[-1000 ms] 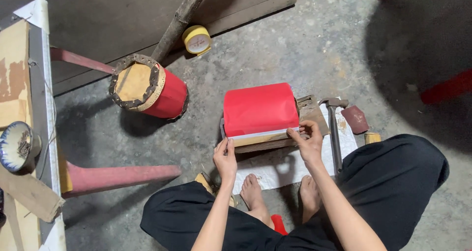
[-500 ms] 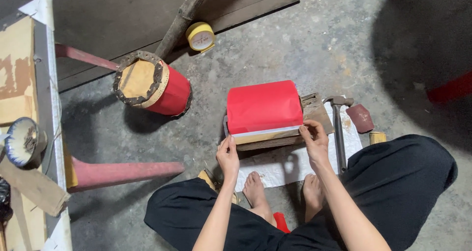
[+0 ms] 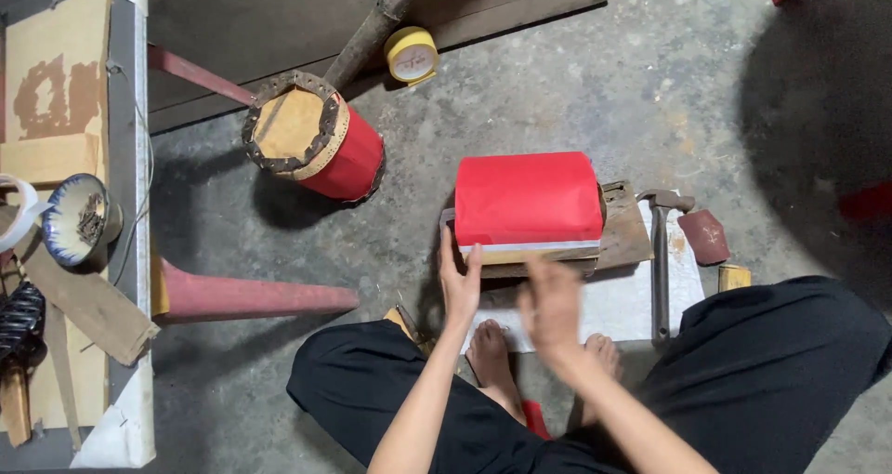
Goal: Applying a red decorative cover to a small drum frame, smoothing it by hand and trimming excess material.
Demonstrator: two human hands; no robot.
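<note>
While left hand touches red drum, bowl holds scraps

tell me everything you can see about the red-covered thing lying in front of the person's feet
The red-wrapped drum body lies on its side on a wooden board on the concrete floor. Smooth red paper or film covers its curved top; a white strip edges the near side, bare pale wood showing below it. The left hand presses flat against its near left corner. The right hand, blurred, hovers just off its near edge, apparently not touching.
</note>
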